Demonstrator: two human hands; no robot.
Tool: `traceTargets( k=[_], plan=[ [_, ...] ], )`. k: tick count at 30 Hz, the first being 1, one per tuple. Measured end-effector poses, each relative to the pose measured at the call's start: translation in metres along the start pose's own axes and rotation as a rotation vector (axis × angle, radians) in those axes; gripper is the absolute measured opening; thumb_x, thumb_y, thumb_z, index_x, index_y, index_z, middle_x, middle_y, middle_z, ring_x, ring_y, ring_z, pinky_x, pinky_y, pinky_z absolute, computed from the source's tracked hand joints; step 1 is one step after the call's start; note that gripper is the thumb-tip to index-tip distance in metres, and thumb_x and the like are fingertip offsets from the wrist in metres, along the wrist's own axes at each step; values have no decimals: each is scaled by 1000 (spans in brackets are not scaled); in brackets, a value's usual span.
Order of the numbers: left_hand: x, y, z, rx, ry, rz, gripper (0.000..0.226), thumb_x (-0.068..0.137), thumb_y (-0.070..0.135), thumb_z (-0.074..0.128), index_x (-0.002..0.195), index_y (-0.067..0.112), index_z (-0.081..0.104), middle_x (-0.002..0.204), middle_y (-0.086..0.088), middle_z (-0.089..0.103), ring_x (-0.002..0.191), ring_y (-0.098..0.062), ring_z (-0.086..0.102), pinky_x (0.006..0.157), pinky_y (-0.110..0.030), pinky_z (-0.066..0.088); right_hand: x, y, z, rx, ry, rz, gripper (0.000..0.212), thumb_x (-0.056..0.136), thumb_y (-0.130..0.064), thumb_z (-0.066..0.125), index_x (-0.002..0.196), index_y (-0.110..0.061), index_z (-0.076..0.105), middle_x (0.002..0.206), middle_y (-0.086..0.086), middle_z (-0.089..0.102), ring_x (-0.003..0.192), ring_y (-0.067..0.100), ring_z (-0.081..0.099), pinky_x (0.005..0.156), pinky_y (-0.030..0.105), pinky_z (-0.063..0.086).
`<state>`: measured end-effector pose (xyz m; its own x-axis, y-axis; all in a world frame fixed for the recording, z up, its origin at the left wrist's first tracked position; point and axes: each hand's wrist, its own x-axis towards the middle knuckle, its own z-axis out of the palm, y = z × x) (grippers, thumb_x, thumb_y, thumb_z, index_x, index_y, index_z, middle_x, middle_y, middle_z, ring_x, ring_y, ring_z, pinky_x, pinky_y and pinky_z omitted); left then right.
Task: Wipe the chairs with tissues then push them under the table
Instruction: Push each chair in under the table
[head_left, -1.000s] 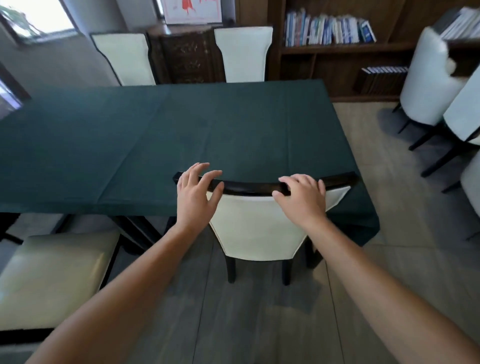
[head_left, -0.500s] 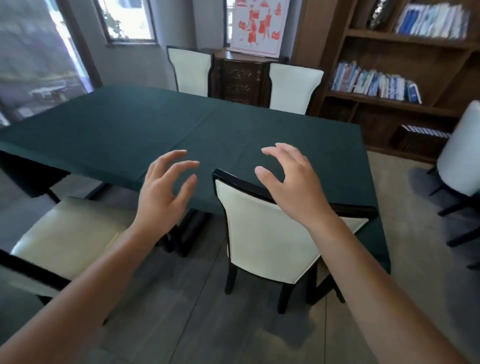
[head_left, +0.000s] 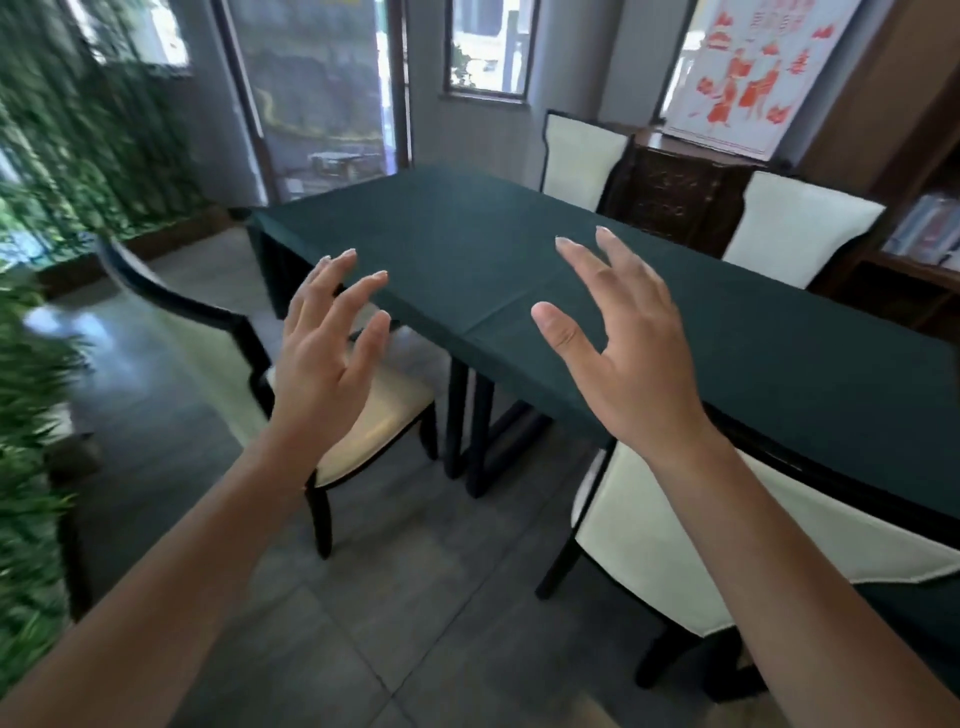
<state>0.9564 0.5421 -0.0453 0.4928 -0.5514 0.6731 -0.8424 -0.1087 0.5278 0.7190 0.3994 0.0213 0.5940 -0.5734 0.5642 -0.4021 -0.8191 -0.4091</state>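
head cam | looks forward-down over table (head_left: 571, 270) — near, standing height; single view

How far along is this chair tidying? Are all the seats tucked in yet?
Partly. The cream chair with the black frame at the right sits tucked under the green-clothed table. In hand: nothing; the left hand and right hand hover open, with no tissue in view. Left: the cream-seated chair at the left stands pulled out, unpushed.

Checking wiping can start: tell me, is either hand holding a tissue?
No: the left hand and right hand are both open with spread fingers, and neither holds anything.
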Motion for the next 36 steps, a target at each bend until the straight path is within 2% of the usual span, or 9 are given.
traceTargets(
  k=[1, 4, 5, 9, 13, 18, 21, 31, 36],
  plan=[
    [-1, -9, -11, 19, 4, -1, 47, 106, 47, 41, 145, 24, 57, 163, 2, 38, 156, -17, 24, 126, -25, 15, 3, -9, 10, 2, -6, -14, 60, 101, -68, 41, 155, -43, 40, 169, -3, 28, 156, 18, 21, 126, 52, 22],
    [-5, -35, -43, 94, 21, -10, 51, 106, 49, 39, 147, 23, 54, 164, -1, 35, 156, -20, 22, 127, -46, 23, 9, -33, 38, 25, -13, -52, 59, 101, -67, 41, 155, -44, 38, 170, -4, 26, 157, 18, 19, 126, 50, 20],
    [-7, -43, -53, 129, 30, -24, 52, 106, 50, 38, 148, 23, 53, 165, -1, 34, 157, -21, 21, 126, -48, 24, 12, -41, 47, 33, -20, -64, 59, 101, -68, 40, 155, -44, 37, 170, -4, 25, 158, 18, 18, 126, 49, 19],
    [-9, -71, -84, 226, 43, -35, 55, 104, 54, 42, 152, 27, 48, 167, 0, 30, 158, -23, 17, 127, -43, 18, 23, -64, 85, 51, -56, -101, 65, 101, -71, 36, 158, -42, 32, 171, -5, 21, 159, 17, 15, 126, 47, 16],
    [-5, -106, -93, 329, 72, -14, 58, 104, 58, 45, 151, 24, 49, 165, -4, 34, 156, -29, 23, 126, -34, 14, 44, -75, 125, 145, -111, -105, 72, 99, -73, 33, 161, -38, 25, 171, -4, 20, 159, 17, 14, 127, 48, 20],
    [21, -150, -86, 420, 111, -71, 59, 104, 58, 42, 151, 23, 49, 165, -5, 34, 157, -29, 20, 127, -31, 9, 87, -74, 172, 114, -93, -213, 66, 102, -69, 34, 160, -38, 32, 171, 0, 23, 159, 23, 18, 126, 53, 23],
    [47, -169, -78, 497, 137, -49, 58, 104, 58, 41, 151, 23, 49, 165, -6, 34, 157, -30, 20, 126, -36, 12, 126, -70, 197, 126, -107, -239, 65, 102, -70, 33, 160, -39, 32, 171, -2, 23, 159, 22, 16, 125, 55, 23],
    [103, -235, -83, 580, 222, -101, 55, 103, 49, 50, 151, 21, 49, 165, -8, 33, 157, -33, 20, 125, -57, 23, 220, -79, 272, 219, -185, -317, 64, 102, -68, 35, 160, -41, 29, 172, -5, 18, 160, 18, 11, 128, 51, 18],
    [116, -269, -91, 580, 234, -117, 55, 104, 50, 49, 151, 21, 49, 165, -8, 34, 157, -31, 19, 125, -54, 22, 241, -90, 302, 218, -207, -322, 64, 102, -68, 35, 160, -41, 29, 172, -5, 18, 160, 18, 11, 128, 50, 18]
  ],
)
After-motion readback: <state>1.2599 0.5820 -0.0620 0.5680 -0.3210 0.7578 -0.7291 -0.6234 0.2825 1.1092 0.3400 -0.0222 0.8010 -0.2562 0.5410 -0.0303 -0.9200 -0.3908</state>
